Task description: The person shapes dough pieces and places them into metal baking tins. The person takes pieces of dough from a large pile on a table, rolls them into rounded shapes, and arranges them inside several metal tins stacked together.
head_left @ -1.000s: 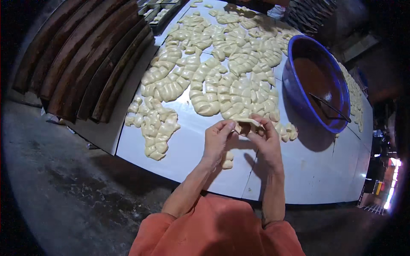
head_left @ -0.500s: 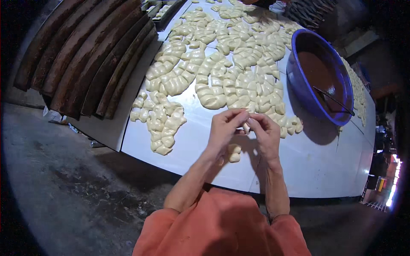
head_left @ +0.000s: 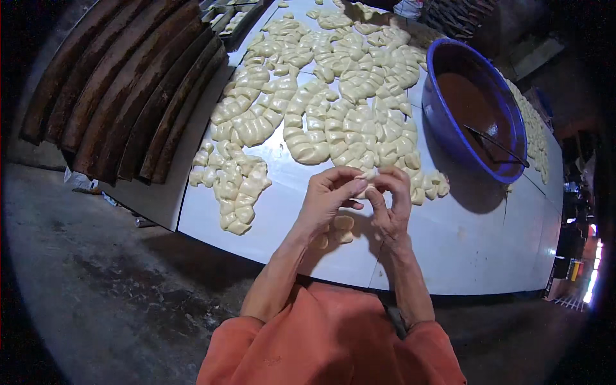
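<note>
My left hand (head_left: 330,196) and my right hand (head_left: 391,202) meet over the white table (head_left: 462,250), fingers pinched together on a small pale dough piece (head_left: 364,183), which they partly hide. A few more pale pieces (head_left: 344,230) lie just below my hands. Beyond them many soft, glossy dough portions (head_left: 337,122) spread in joined clusters across the tabletop, with another patch (head_left: 234,199) to the left. A large blue basin (head_left: 439,109) holding brown filling and a long dark utensil (head_left: 487,138) stands at the right of the dough.
Dark curved trays (head_left: 109,96) are stacked along the left side, beside a metal tray (head_left: 228,19) of small pieces at the back. A dark pile (head_left: 459,19) sits behind the basin. More dough (head_left: 536,141) lies at the far right. Concrete floor (head_left: 109,269) shows around the table.
A second ago the dough in my hands was spread open with brown inside showing; now it is folded up and mostly covered by my fingers. My hands sit slightly higher.
</note>
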`<action>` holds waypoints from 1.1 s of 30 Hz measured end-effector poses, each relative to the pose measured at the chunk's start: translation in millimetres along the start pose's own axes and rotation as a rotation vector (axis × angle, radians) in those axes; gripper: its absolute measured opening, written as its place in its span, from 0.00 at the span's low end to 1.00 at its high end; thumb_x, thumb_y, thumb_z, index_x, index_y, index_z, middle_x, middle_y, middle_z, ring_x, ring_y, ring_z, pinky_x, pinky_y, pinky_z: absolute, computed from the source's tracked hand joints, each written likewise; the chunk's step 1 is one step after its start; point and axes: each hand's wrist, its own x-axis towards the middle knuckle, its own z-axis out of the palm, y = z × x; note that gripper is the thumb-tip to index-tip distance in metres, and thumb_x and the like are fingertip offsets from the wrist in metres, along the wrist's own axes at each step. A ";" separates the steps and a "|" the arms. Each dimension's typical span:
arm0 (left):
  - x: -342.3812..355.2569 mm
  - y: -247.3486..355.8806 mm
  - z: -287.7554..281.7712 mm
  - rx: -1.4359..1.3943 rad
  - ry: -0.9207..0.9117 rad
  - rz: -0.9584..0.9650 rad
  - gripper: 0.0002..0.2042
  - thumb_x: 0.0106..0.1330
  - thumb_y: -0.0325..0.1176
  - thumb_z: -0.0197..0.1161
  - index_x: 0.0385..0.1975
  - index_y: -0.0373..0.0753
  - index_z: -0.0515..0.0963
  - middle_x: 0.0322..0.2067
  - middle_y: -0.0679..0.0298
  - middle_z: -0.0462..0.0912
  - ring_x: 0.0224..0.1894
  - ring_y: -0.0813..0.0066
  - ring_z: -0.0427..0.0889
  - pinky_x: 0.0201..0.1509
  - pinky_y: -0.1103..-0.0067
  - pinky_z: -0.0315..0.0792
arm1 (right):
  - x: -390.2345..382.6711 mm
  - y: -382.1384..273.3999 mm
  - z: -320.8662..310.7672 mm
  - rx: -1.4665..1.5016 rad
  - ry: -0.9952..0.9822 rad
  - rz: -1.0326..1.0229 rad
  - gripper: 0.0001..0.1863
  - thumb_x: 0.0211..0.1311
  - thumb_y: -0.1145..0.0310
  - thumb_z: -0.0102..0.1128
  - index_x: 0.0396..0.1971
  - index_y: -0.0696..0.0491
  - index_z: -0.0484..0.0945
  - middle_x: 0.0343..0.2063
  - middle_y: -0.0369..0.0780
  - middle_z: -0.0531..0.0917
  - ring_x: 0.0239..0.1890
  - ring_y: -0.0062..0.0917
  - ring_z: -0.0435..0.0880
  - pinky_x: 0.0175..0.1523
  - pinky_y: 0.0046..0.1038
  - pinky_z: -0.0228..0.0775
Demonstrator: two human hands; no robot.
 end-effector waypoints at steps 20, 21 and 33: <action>-12.4 -28.1 8.1 0.100 0.042 -0.163 0.14 0.71 0.39 0.65 0.44 0.33 0.82 0.34 0.62 0.86 0.29 0.82 0.82 0.29 0.84 0.77 | -18.3 16.2 -27.4 0.050 -0.172 0.544 0.11 0.61 0.66 0.70 0.34 0.59 0.83 0.28 0.41 0.85 0.29 0.24 0.82 0.35 0.26 0.73; -14.9 -28.1 5.2 0.098 0.052 -0.164 0.14 0.71 0.39 0.65 0.44 0.33 0.82 0.34 0.62 0.86 0.29 0.82 0.82 0.29 0.84 0.77 | -15.8 3.3 -29.3 0.056 -0.181 0.547 0.11 0.61 0.66 0.70 0.34 0.59 0.83 0.28 0.41 0.85 0.29 0.24 0.82 0.35 0.26 0.73; -29.2 -36.8 -5.6 0.125 -0.046 -0.292 0.12 0.65 0.29 0.69 0.44 0.28 0.82 0.38 0.57 0.86 0.35 0.75 0.84 0.39 0.80 0.79 | -50.5 -19.4 -52.3 -0.013 -0.389 0.474 0.19 0.59 0.70 0.70 0.49 0.58 0.79 0.47 0.46 0.83 0.44 0.29 0.85 0.49 0.31 0.79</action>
